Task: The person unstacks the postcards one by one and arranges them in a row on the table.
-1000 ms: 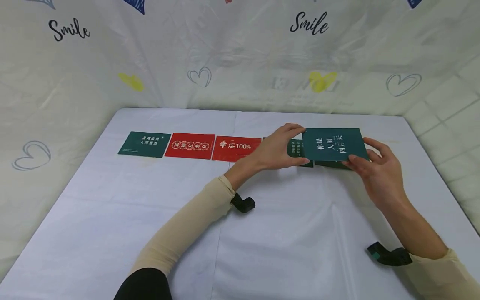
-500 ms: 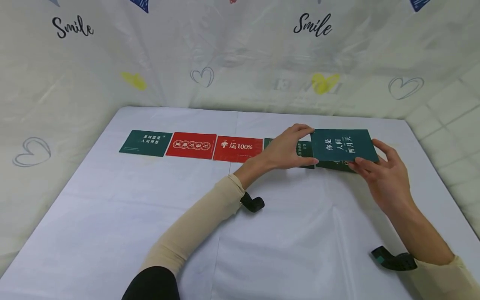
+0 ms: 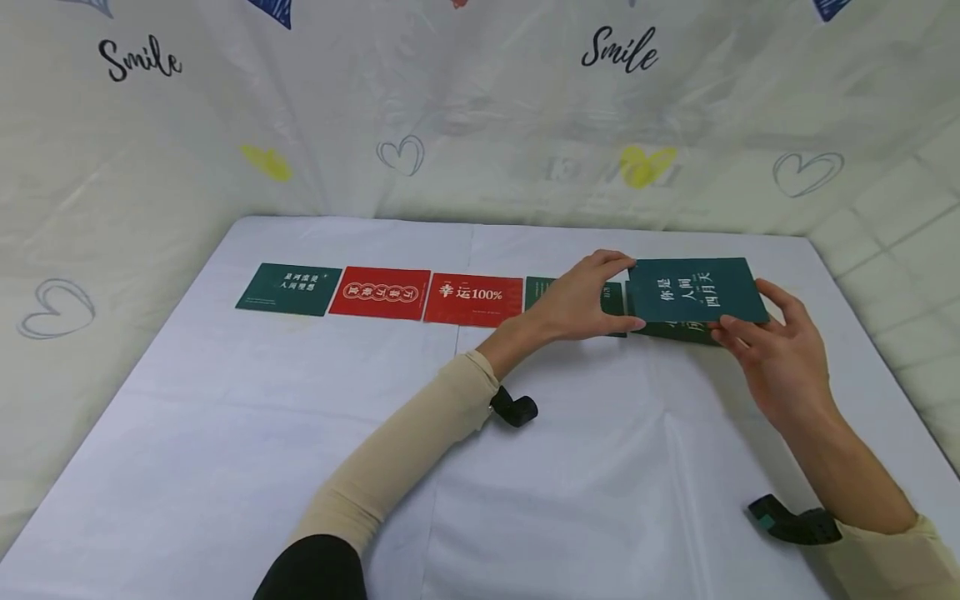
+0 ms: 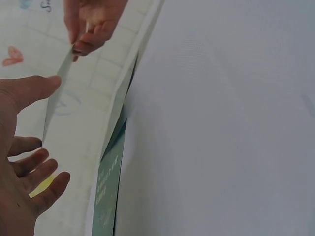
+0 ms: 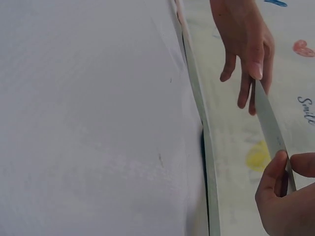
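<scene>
A dark green card [image 3: 693, 292] with white lettering is held up above the far right part of the table, its pale back showing in the right wrist view. My left hand [image 3: 573, 300] holds its left end between thumb and finger, the other fingers spread. My right hand [image 3: 787, 358] pinches the lower right corner. Below it lies another green card [image 3: 675, 332], mostly hidden. A further green card [image 3: 615, 304] is partly covered by the left hand. Leftward in the same row are a red card [image 3: 474, 298], a second red card [image 3: 380, 292] and a green card [image 3: 288, 287].
White cloth covers the table [image 3: 562, 467], whose back edge runs along a pale printed curtain [image 3: 480, 100]. A black curved wrist mount [image 3: 515, 408] sits at the left cuff, and a similar mount [image 3: 795, 523] at the right.
Both hands have shifted a little to the right, carrying the raised green card with them. More of the green card near the left hand is uncovered. The rest of the row stays put.
</scene>
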The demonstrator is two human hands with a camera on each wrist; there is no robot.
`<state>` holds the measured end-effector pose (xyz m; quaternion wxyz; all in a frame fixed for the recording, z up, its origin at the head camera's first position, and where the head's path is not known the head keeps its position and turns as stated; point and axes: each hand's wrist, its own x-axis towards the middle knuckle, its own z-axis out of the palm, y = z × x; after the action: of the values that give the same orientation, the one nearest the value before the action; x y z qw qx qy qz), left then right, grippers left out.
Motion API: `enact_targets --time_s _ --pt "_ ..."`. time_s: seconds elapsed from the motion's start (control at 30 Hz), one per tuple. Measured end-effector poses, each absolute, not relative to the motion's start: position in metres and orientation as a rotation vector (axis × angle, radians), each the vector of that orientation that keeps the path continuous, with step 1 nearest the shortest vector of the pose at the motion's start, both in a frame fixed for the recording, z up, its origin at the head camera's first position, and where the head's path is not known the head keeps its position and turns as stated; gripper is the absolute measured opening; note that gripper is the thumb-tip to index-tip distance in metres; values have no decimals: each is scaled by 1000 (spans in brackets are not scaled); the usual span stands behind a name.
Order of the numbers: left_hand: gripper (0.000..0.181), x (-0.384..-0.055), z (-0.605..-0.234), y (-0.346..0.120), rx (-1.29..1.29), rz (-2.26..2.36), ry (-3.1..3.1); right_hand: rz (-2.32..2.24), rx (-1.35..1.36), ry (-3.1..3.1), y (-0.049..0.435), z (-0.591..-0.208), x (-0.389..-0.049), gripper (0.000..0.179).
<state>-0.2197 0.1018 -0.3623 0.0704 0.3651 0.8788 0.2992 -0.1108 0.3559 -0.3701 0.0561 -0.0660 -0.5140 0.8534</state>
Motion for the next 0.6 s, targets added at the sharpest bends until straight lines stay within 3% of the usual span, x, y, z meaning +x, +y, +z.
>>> enact_targets --time_s 0.6 --pt "86 -224 -361 123 1094 823 2650 2549 -276 -1529 366 -370 -106 64"
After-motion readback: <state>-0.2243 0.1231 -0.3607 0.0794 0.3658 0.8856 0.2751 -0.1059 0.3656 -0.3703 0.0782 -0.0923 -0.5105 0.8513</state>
